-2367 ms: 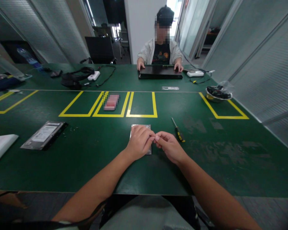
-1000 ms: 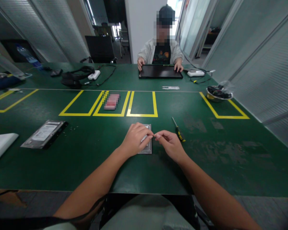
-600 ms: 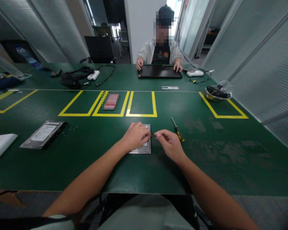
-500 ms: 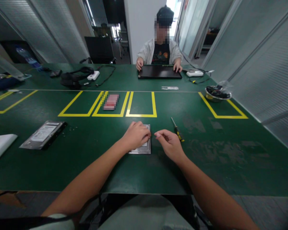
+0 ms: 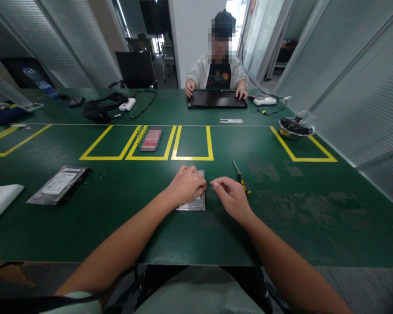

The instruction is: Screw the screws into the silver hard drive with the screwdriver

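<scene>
A silver hard drive (image 5: 199, 203) lies flat on the green table in front of me. Over its upper part rests my left hand (image 5: 188, 183), fingers curled down around it and hiding most of its face. Just off the drive's right edge is my right hand (image 5: 228, 192), thumb and forefinger pinched together; whatever may be between them is too small to make out. A screwdriver (image 5: 242, 178) with a black and yellow handle lies beyond my right hand.
A second hard drive (image 5: 59, 185) lies at the left, beside a white object (image 5: 1, 201). Yellow tape (image 5: 192, 158) marks boxes on the table. A metal bowl (image 5: 296, 132) of dark parts stands right. Across the table, a person (image 5: 220, 72) holds a flat black panel (image 5: 218, 99).
The view has shifted very slightly. My hands and the hard drive look almost the same as before.
</scene>
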### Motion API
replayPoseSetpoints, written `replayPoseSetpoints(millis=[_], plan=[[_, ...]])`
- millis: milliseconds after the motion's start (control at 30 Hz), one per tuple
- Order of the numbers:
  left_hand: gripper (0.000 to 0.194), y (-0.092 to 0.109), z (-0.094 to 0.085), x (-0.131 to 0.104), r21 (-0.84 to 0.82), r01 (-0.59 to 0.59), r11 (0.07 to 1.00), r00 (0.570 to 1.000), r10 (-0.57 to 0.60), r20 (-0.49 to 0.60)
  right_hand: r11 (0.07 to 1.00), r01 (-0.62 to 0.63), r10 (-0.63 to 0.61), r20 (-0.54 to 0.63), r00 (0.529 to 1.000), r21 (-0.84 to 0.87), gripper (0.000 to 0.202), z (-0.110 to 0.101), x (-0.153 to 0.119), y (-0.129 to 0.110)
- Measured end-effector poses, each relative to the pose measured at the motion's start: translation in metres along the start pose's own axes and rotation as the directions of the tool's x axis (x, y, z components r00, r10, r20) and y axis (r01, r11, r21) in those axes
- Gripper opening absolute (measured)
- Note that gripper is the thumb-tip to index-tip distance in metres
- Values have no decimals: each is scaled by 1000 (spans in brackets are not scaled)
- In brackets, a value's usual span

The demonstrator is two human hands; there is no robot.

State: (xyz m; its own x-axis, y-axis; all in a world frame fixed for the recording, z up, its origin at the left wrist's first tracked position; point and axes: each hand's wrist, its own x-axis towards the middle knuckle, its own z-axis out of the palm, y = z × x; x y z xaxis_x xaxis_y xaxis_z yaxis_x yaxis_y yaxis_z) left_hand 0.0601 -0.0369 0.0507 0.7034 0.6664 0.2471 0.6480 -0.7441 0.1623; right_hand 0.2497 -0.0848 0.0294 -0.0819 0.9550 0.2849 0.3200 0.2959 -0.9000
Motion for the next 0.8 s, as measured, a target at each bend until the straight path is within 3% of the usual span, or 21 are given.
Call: replayPoseSetpoints(millis=[433, 800], plan=[[11, 1, -8, 15, -45, 89, 995, 988, -82, 130, 999, 28, -29, -15, 999, -35, 21, 0, 0, 0], [10, -7, -13, 20, -81, 50, 995, 971, -30, 236, 995, 50, -51, -9, 999, -81, 21, -2, 1, -1]])
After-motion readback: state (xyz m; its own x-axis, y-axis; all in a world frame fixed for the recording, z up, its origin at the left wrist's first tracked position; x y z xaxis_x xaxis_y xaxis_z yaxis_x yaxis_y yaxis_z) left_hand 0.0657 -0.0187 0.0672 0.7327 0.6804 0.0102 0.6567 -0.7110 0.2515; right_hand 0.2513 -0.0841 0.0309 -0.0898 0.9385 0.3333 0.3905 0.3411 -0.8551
